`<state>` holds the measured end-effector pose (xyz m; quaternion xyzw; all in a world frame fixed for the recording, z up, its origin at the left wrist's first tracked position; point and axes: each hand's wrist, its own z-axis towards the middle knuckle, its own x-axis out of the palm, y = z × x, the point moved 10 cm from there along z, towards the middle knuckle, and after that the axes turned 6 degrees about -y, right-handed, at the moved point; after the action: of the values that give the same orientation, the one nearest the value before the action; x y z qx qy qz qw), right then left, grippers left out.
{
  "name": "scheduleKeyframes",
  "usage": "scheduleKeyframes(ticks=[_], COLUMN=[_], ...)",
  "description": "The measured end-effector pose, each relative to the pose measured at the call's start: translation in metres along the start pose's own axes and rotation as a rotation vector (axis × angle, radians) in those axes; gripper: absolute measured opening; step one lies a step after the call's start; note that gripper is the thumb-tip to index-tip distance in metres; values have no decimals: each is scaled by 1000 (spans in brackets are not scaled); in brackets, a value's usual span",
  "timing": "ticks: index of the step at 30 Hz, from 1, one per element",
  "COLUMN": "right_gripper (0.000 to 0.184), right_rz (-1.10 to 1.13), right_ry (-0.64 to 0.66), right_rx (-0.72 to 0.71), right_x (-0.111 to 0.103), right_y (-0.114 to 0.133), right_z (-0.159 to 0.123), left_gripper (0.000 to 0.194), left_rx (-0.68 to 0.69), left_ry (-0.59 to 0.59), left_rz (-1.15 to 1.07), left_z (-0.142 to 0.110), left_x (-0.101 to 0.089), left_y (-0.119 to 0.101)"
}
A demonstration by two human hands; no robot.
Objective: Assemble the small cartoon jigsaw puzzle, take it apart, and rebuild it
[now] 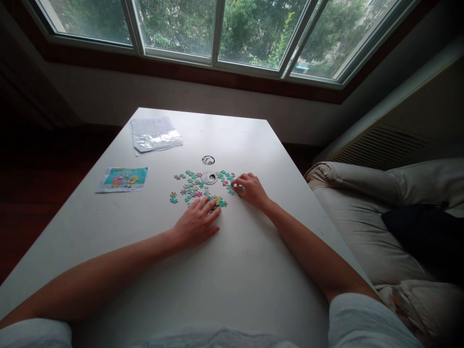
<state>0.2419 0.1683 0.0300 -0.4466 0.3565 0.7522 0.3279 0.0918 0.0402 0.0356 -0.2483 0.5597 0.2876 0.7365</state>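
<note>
Loose jigsaw puzzle pieces (190, 186), mostly teal with some pink and yellow, are scattered over the white table (235, 270). My left hand (198, 221) lies palm down at their near edge, fingers spread. Its fingertips touch a yellow and teal cluster of puzzle pieces (218, 200), partly covered by the hand. On the right side of the spread, my right hand (251, 191) has its fingers curled and brought together on a puzzle piece, mostly hidden under the fingertips. A round, silver-rimmed disc (209, 178) sits among the pieces.
Behind the pieces lies a second round, shiny disc (208, 160). A cartoon picture sheet (125, 180) is at the left, with papers and a clear plastic sleeve (155, 135) farther back. A beige sofa (348, 217) stands along the table's right side.
</note>
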Motion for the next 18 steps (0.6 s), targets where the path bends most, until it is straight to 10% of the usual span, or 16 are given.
scheduleKeyframes(ticks=[18], right_gripper=[13], right_rz=[-57], right_ry=[-32], right_rx=[35], right_x=[-3], right_y=[-1], right_z=[-1], left_gripper=[49], left_rx=[2], left_ry=[-18], left_rz=[-6], left_z=[0], left_x=[1], left_y=[0])
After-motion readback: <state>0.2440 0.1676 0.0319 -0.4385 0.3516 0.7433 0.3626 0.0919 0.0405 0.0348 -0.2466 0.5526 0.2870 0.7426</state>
